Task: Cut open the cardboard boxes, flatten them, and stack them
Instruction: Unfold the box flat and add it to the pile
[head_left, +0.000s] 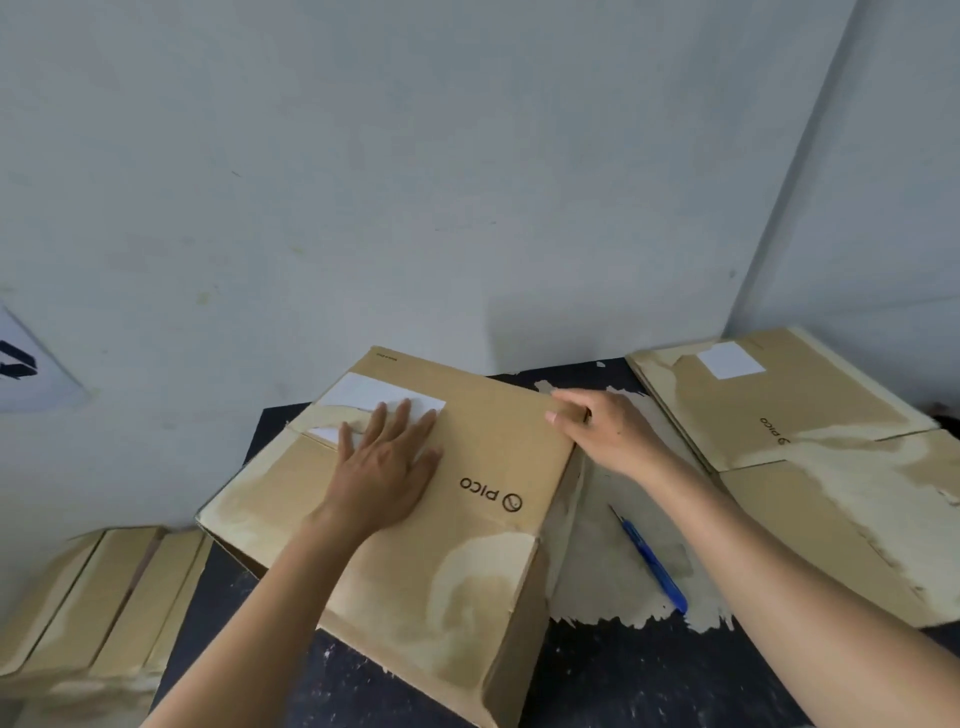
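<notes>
Box (467, 519) sits under both hands, still 3-D; looks like the positioning step. L hand (384, 457) lies flat on top, fingers spread, holding nothing. R hand (597, 421) curls over the far corner. Knife (652, 561) lies just nearside of R wrist. Next, prob.: let go of corner, grab knife, slit seam.

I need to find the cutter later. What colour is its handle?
Blue: the cutter lies on the table right of the box, in the head view.
</notes>
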